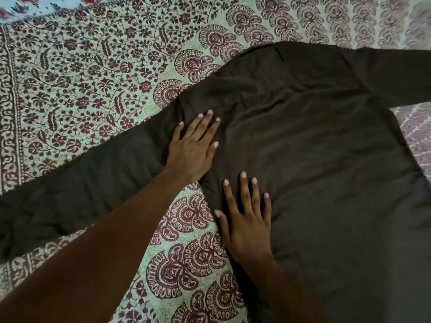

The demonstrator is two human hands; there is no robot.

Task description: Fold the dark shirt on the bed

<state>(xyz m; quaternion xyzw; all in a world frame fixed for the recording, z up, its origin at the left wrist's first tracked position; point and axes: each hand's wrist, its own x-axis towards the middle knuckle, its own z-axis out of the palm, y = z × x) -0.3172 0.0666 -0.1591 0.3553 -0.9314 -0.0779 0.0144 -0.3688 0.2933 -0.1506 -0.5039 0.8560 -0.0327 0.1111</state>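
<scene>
My left hand point(192, 149) lies flat with fingers spread where the near sleeve meets the body of the dark shirt point(314, 159), and my right hand point(247, 220) presses flat, fingers splayed, on its side edge, apparently to smooth the cloth and hold it steady before the first fold. The shirt lies spread on the patterned bedspread point(93, 78), not yet folded, one sleeve point(77, 190) stretched out to my left, the fabric matte and lightly creased.

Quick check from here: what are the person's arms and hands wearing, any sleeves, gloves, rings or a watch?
Nothing worn shows. The left hand and right hand are bare, without gloves or rings; both forearms are uncovered as far as the frame edge, with no sleeve, watch or bracelet.
</scene>
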